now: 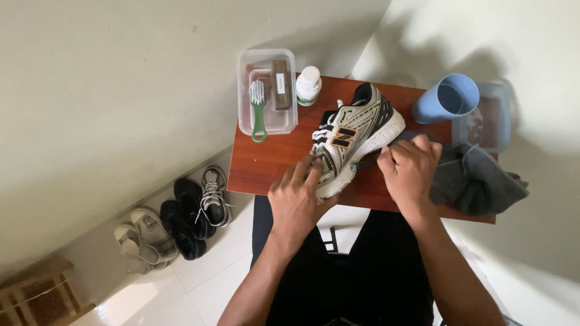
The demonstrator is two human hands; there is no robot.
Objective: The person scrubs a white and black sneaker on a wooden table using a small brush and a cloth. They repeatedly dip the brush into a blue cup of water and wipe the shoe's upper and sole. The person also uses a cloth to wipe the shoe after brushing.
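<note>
Black trousers fill the near edge; just beyond, the left hand (297,196) clasps the toe of a white-and-grey sneaker (353,134) lying on a reddish wooden table (266,163); the right hand (411,170), at three o'clock of the toe, is clenched on a grey cloth (477,178); farther, at eleven o'clock, a clear box (267,124) holds a green brush (258,108); at one o'clock stands a blue cup (446,99).

Sneaker (353,130) toe under left hand (297,196)

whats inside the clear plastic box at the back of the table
The clear box holds a green-handled brush and a brown block-shaped brush. A reddish thing lies beneath them, mostly covered, so its kind cannot be told.
</note>
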